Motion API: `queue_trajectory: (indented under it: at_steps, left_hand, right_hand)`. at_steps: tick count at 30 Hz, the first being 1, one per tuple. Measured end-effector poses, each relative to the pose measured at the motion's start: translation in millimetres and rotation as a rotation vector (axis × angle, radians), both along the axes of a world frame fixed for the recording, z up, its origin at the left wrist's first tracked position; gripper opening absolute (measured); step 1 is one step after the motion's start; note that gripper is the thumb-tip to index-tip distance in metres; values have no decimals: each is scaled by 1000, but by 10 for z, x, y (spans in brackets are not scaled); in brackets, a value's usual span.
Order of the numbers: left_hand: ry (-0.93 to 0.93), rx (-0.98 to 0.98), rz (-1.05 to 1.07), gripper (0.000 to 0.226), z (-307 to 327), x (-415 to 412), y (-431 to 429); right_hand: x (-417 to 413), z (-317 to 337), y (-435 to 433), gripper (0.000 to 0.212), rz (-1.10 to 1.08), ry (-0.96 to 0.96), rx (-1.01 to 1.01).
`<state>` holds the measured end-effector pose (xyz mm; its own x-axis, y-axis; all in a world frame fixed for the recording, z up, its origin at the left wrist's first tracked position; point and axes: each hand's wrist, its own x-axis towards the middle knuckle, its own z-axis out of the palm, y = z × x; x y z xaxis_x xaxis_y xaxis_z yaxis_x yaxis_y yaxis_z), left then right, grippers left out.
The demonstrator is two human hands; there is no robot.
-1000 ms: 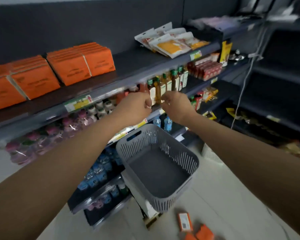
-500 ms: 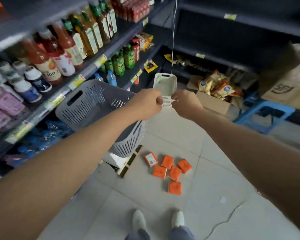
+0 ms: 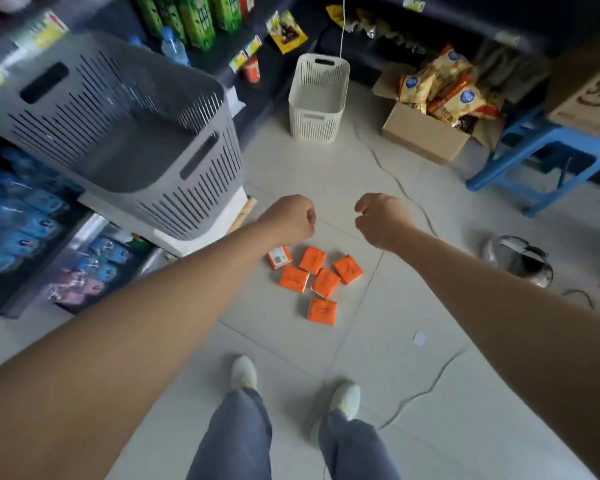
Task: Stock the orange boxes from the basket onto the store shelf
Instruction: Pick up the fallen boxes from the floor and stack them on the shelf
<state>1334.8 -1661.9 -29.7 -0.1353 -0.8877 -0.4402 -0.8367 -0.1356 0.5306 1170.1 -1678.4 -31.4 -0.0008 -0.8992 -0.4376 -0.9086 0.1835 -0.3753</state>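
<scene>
1. You held both arms out over the floor; your left hand (image 3: 286, 220) was balled into a fist with nothing in it; your right hand (image 3: 381, 220) had its fingers curled inward, thumb and forefinger slightly apart, also holding nothing.
2. Six orange boxes (image 3: 325, 282) lay flat on the pale floor tiles (image 3: 378, 358), just beyond your shoes (image 3: 244, 372) and below both hands; five showed an orange face, one (image 3: 279, 257) a paler printed face; several touched at corners or edges, and the nearest (image 3: 322, 310) lay slightly apart.
3. The grey basket (image 3: 205, 209) sat raised to your left on a white block (image 3: 201, 237), against the store shelf (image 3: 42, 29); none of the boxes was in it; its floor, as far as visible, looked bare.
4. Judgement on handling: small, thin and probably light; the faces looked faintly puffed, so possibly soft-wrapped packs rather than stiff card; cannot tell which; a glossy wrap would be slippery.
5. Judgement on grip: because they lay flush on smooth tile, you would need a fingertip under one edge, then a pinch across the two long edges; squeezing the broad faces risked denting; stacking two or three looked feasible.
6. A white basket (image 3: 317, 98) stood well apart, farther off.
</scene>
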Motion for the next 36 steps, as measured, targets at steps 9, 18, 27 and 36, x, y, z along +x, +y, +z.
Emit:
queue_trajectory:
  at_steps: [9, 18, 27, 36]
  left_hand:
    - [-81, 86, 66, 15, -2190, 30, 52]
    - [-152, 128, 3, 19, -4459, 221, 123]
    - [-191, 52, -115, 32, -6032, 186, -95]
    - [-283, 10, -265, 71, -6660, 167, -300]
  right_hand:
    - [-156, -2032, 169, 38, -41, 1, 92]
    - [-214, -4314, 443, 38, 20, 25, 187]
    - [-267, -5843, 469, 49, 50, 66, 252]
    - [-289, -6530, 660, 72, 99, 162, 363]
